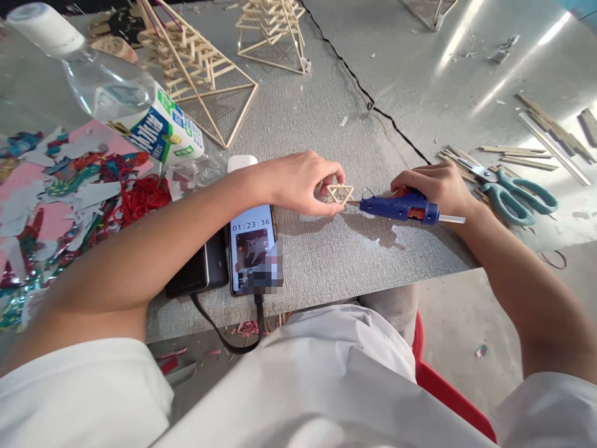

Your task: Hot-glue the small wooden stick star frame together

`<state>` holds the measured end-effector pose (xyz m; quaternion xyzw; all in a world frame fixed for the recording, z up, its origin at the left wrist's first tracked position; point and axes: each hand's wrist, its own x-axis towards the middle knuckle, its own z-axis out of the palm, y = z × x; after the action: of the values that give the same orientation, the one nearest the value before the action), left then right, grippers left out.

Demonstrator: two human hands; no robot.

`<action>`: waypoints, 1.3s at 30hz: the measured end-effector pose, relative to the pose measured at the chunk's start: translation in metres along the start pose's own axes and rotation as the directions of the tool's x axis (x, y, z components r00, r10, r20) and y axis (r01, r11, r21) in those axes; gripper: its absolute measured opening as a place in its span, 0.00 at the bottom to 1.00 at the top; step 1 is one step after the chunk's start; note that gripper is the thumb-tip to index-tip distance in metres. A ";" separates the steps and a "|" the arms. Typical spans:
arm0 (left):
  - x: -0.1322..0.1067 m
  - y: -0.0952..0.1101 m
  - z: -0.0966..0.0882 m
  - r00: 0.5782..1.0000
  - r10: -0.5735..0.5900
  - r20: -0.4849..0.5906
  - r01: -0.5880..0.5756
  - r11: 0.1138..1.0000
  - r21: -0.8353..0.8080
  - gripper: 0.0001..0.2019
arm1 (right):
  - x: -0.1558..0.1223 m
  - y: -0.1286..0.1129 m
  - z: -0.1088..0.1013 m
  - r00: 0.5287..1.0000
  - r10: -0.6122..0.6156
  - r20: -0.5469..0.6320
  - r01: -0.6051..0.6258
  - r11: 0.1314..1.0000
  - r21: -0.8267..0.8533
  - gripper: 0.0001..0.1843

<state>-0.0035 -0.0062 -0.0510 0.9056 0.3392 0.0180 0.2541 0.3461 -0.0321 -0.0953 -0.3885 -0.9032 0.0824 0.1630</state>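
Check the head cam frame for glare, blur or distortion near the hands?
Head view: strong glare streaks on the table at upper right; wide-angle bending at the edges, bottle stretched; left hand on the stick triangle and right hand on the glue gun are sharp; phone partly pixelated; soft shadows.

Two bare hands over the grey textured tabletop (326,261): left hand (298,182) at centre, right hand (436,186) toward three o'clock. One small triangular frame of pale wooden sticks (340,193) between them. One blue hot-glue gun with orange trigger (403,207). One pair of teal-handled scissors (510,193) at three o'clock. Two tall pyramid lattices of wooden sticks at twelve o'clock: the larger (196,65), the smaller (273,28). One clear plastic water bottle with white cap (107,87) at ten o'clock. One phone with lit screen (252,246) and one black power bank (198,267) at seven o'clock. Loose sticks at two o'clock: too many to count.
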 end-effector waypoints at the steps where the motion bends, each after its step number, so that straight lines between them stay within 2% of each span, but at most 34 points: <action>1: 0.000 0.000 0.000 1.000 0.003 -0.003 -0.003 1.000 0.002 0.26 | 0.000 0.000 0.000 1.000 -0.014 -0.008 0.014 1.000 -0.002 0.18; 6: 0.000 -0.001 0.000 1.000 0.005 -0.015 -0.004 1.000 0.022 0.26 | -0.001 0.001 0.000 0.993 -0.108 -0.058 0.107 0.994 -0.014 0.21; 10: 0.000 0.001 0.000 1.000 0.007 -0.014 -0.006 1.000 0.022 0.25 | -0.002 0.003 0.000 0.995 -0.088 -0.037 0.088 0.996 0.001 0.17; 15: 0.000 0.001 0.000 1.000 0.001 -0.015 -0.001 1.000 0.026 0.25 | -0.002 0.004 0.000 0.996 -0.086 -0.026 0.086 0.996 -0.015 0.20; 20: 0.000 0.000 0.000 1.000 0.012 -0.011 -0.012 1.000 0.024 0.26 | -0.001 0.003 0.000 0.989 -0.133 -0.069 0.131 0.991 -0.031 0.22; 24: 0.000 -0.002 0.001 1.000 0.015 -0.016 -0.015 1.000 0.023 0.27 | -0.001 0.002 -0.001 0.993 -0.107 -0.040 0.104 0.993 -0.059 0.23; 29: 0.000 -0.002 0.002 1.000 0.019 -0.004 -0.019 1.000 0.023 0.26 | -0.002 0.003 0.002 0.986 -0.134 -0.095 0.124 0.987 -0.101 0.25; 32: -0.001 -0.001 0.001 1.000 0.016 0.001 -0.016 1.000 0.027 0.27 | -0.002 0.003 0.002 0.993 -0.074 -0.088 0.063 0.991 -0.121 0.27; 35: -0.001 0.001 0.000 1.000 0.005 0.005 -0.006 0.999 0.035 0.27 | -0.003 0.001 0.000 0.998 -0.012 -0.054 0.004 0.990 -0.143 0.24; 39: -0.001 0.003 -0.002 1.000 -0.005 0.013 0.005 0.999 0.044 0.27 | -0.003 -0.002 -0.003 1.000 -0.019 -0.014 0.017 0.993 -0.120 0.20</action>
<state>-0.0031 -0.0083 -0.0479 0.9101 0.3402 0.0042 0.2365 0.3477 -0.0354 -0.0930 -0.3900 -0.9087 0.0233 0.1471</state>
